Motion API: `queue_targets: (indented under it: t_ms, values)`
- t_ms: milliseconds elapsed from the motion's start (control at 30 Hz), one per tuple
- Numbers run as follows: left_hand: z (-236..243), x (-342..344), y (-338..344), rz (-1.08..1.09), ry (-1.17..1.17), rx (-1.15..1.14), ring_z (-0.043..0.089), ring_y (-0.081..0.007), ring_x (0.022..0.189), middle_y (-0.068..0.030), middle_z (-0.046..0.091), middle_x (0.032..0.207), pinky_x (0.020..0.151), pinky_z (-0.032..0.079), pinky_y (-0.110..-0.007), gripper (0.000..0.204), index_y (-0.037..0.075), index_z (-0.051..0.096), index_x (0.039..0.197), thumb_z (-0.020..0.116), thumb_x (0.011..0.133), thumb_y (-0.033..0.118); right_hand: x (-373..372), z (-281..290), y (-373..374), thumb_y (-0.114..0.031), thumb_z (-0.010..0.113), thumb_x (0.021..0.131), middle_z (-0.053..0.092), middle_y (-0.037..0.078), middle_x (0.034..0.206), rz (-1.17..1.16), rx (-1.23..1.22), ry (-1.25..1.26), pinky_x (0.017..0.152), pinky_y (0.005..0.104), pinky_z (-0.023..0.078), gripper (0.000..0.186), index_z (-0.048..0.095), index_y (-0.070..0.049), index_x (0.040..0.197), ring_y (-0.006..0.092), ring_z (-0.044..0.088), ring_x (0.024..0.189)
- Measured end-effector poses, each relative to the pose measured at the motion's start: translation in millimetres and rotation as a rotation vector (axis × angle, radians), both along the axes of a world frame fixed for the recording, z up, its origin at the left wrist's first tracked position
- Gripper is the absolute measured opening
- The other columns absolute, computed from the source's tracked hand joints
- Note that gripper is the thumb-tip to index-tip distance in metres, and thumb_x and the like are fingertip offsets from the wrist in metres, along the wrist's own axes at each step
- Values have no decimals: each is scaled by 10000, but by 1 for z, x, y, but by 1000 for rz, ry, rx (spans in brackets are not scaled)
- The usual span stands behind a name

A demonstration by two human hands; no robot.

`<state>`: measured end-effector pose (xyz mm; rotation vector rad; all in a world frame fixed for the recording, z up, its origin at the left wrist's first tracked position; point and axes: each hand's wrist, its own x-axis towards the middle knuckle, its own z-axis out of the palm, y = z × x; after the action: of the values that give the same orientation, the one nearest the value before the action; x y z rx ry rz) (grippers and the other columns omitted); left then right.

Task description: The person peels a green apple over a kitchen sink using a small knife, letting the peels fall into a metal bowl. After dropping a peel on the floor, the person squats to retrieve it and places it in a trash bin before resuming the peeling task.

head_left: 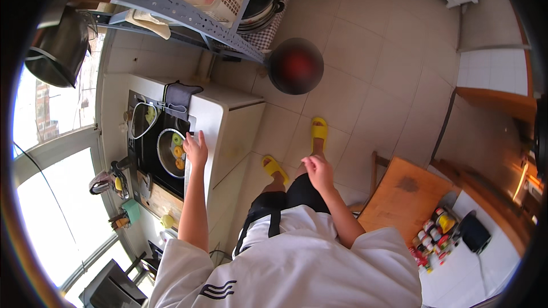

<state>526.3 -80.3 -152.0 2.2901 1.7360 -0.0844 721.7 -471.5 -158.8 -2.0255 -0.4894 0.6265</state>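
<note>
My left hand is at the right edge of the black sink, fingers apart and holding nothing. In that sink a round metal bowl holds several yellow and green fruits. Behind it sits a wire-rimmed strainer with pale green pieces inside. My right hand hangs over my right thigh, above the floor, with its fingers curled and nothing visible in them. A wooden board lies across the near part of the sink, and a dark cloth drapes over the counter's far end.
A metal shelf with a white basket and stacked pans stands ahead. A dark wok with blurred red middle projects beside it. A wooden chair or table with bottles is at right. A metal pot hangs upper left.
</note>
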Motion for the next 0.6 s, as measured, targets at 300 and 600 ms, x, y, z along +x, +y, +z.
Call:
queue_targets:
  t_ms: [300,600]
  values:
    - [-11,25,-13,-49,169,305,492,-444,1154,-273,522,1208,1018,360,-518,799,-50,460,1354,465,941,634,114,-70,-3,-242,649,922,688,104,798,53,-193,-13,621,389,518,189,706,-67,879,306,659,706]
    - [-33,55,-8,36,31,508,537,-406,1107,-238,602,1129,979,384,-488,561,-46,544,1267,488,998,443,151,-249,163,-155,663,831,685,122,1042,509,-191,-397,747,432,531,275,666,-72,1093,330,652,939]
